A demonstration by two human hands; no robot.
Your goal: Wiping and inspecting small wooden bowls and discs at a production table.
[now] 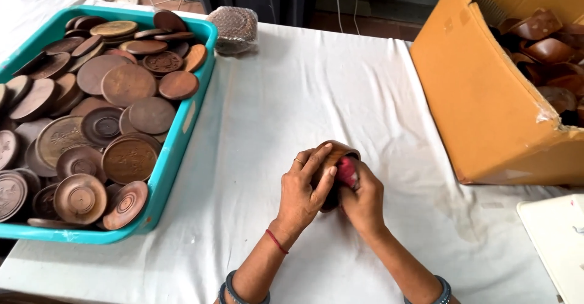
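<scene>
Right in the lower middle of the frame, the left hand (306,188) and the right hand (361,202) have their fingers wrapped tight around a small round brown wooden cup (338,155), with a red cloth (347,171) pressed on it. Its mouth tips toward the upper right. Bare white tablecloth (292,97) lies all around. A teal plastic tub of brown wooden lids (176,146) sits at the left, and an orange cardboard box (480,97) at the right.

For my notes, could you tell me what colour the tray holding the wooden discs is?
The tray is teal, seen in the head view.
</scene>
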